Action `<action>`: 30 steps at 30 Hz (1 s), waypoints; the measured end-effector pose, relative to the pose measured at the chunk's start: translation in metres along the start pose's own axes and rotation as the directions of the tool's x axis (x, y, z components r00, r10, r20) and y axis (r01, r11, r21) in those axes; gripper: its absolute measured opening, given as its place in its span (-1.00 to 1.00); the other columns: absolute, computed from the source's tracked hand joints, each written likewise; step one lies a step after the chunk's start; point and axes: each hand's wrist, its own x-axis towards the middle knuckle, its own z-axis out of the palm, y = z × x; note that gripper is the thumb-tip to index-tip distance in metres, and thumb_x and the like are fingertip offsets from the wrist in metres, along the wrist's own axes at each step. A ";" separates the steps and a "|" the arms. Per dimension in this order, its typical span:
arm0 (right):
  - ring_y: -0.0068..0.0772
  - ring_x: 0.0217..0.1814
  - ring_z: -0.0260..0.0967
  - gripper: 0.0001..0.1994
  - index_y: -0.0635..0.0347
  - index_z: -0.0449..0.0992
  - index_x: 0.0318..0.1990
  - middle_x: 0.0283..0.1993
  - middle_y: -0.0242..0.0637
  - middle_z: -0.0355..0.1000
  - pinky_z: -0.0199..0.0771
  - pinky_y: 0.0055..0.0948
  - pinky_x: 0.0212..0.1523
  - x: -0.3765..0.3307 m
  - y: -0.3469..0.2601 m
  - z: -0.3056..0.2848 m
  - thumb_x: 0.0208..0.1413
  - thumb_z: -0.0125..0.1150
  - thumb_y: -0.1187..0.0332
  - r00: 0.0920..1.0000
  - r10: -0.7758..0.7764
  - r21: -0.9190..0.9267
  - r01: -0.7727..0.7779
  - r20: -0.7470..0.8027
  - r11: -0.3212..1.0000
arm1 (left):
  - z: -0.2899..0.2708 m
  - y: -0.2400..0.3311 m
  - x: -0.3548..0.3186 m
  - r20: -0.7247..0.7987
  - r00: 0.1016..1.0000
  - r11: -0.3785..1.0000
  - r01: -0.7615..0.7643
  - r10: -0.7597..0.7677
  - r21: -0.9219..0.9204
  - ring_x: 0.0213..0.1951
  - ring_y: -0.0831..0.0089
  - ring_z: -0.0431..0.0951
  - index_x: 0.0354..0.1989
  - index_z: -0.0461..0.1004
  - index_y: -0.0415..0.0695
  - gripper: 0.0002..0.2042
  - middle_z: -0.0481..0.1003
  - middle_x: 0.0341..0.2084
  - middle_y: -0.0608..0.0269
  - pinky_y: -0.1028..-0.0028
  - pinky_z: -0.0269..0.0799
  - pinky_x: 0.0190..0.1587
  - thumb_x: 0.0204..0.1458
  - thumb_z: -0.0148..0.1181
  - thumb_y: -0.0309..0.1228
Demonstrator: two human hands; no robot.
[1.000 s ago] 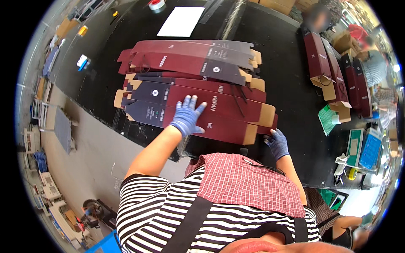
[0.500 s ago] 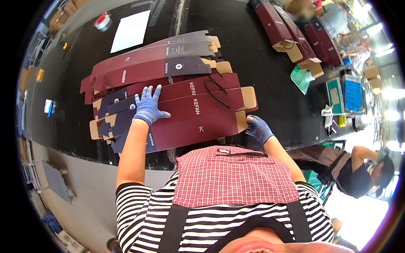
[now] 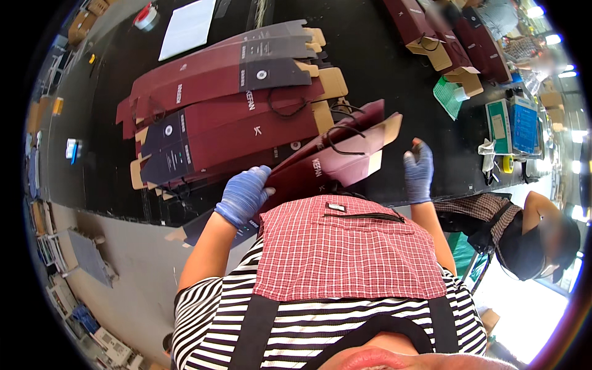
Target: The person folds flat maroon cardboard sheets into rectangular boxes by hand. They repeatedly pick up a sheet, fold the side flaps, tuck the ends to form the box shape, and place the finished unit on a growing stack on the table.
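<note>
My left hand, in a blue knit glove, is closed on the edge of maroon folded cartons, apparently two together. They are lifted and tilted just in front of my apron, with dark cord handles and tan end flaps toward the right. Their dark-blue end hangs past the table edge below my left hand. My right hand, gloved the same way with bare fingertips, hovers right of the cartons, fingers apart and holding nothing. Beyond them lies an overlapping pile of flattened maroon and dark-blue cartons.
On the black table are a white sheet, a tape roll and a green cloth-like piece. Assembled maroon cartons stand far right, near another person. A blue box is at the right edge; someone sits beside it.
The nearest cartons have come off the pile, tilted up and toward me with my left hand gripping their edge. My right hand has left the carton end and moved right.
</note>
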 end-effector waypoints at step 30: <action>-0.29 -0.16 0.55 -0.69 0.10 0.61 -0.13 -0.22 -0.32 0.59 0.47 -0.33 -0.02 -0.004 -0.153 0.065 0.05 0.32 0.13 0.157 -0.561 0.305 0.705 0.813 0.640 | -0.016 -0.063 0.077 -0.135 0.963 0.771 -0.098 0.232 0.629 0.25 -0.12 0.29 0.39 0.12 0.29 -0.31 0.28 0.24 -0.11 -0.07 0.29 0.20 0.03 0.14 -0.41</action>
